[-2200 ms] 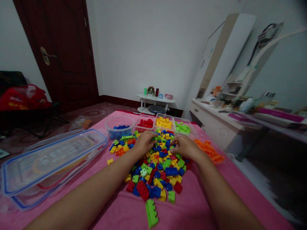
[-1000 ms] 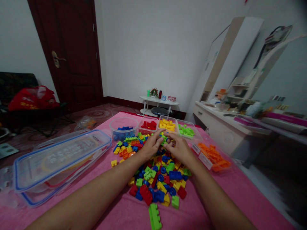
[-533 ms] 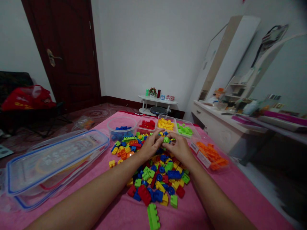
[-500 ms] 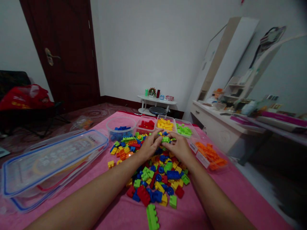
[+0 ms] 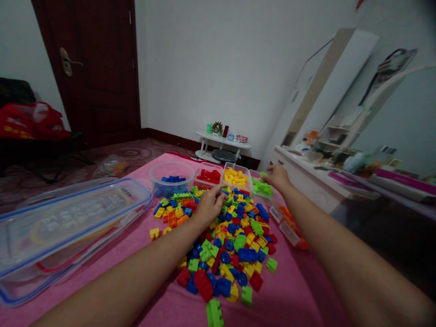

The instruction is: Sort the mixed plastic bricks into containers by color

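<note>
My left hand (image 5: 210, 205) hovers over the heap of mixed toy building bricks (image 5: 235, 240), its thumb and index finger apart and nothing visible between them. Out to the right, my right hand (image 5: 278, 176) is above the clear box of green bricks (image 5: 261, 187). Its fingertips are closed around a small green building brick (image 5: 263, 173), partly hidden by the fingers. Beside that box stand one with yellow bricks (image 5: 235, 177) and one with red bricks (image 5: 208, 176). A round tub (image 5: 171, 171) at the left holds blue bricks.
Stacked clear lidded boxes (image 5: 75, 222) lie on the left of the pink cloth (image 5: 279, 295). A box of orange bricks (image 5: 289, 225) sits at the right, partly behind my right forearm. A white dressing table (image 5: 306, 177) stands beyond the right edge.
My hands have separated. The right one has moved right with the green brick, from over the heap to the green bricks' box; the left stays over the heap. The view has shifted slightly.
</note>
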Tool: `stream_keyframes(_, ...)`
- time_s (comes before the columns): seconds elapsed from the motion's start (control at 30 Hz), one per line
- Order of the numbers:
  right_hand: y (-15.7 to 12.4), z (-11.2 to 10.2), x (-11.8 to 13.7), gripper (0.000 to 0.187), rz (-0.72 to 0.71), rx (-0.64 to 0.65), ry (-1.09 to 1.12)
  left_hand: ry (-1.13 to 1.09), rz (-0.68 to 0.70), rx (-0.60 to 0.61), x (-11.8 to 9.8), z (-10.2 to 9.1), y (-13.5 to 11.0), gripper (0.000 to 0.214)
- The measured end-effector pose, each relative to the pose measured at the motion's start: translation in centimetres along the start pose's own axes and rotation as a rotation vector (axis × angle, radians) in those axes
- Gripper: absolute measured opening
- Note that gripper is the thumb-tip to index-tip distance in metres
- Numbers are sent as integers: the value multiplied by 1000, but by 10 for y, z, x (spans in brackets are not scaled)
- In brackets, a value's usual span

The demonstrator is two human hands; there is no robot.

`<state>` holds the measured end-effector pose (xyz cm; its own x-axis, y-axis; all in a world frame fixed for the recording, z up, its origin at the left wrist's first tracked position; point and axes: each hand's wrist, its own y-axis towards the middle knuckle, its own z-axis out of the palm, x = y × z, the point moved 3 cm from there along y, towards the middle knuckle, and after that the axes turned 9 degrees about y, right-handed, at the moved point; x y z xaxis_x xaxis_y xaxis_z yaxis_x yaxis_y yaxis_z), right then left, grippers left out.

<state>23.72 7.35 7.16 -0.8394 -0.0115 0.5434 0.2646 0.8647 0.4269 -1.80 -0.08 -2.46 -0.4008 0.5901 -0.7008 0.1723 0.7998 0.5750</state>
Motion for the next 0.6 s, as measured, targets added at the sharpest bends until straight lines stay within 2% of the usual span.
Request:
stream_keyframes(0.07,1,2,4,44,-33,-8,-89,1,-13,-9,0,-1,1,35)
stream_keyframes(0.1,-1,4,7,42,-51,5,-122,1,-19,-10,0,-1,1,35)
stream_keyframes(0.2,-21,19,21,23,-133,120,-176,31,-18,-26,-1,-2,1,34)
stream_keyframes(0.3,-50,39,33,16,-215,275,-199,78,13,-58,-2,-4,0,36)
stream_keyframes(0.37,-70,52,37,22,-244,349,-214,94,31,-57,-3,-3,0,38)
stream_keyframes(0.47,-91,63,36,37,-247,392,-244,131,65,-41,-2,-2,0,37)
stream_keyframes(0.6,-104,67,31,40,-217,401,-263,216,118,26,-2,2,0,27)
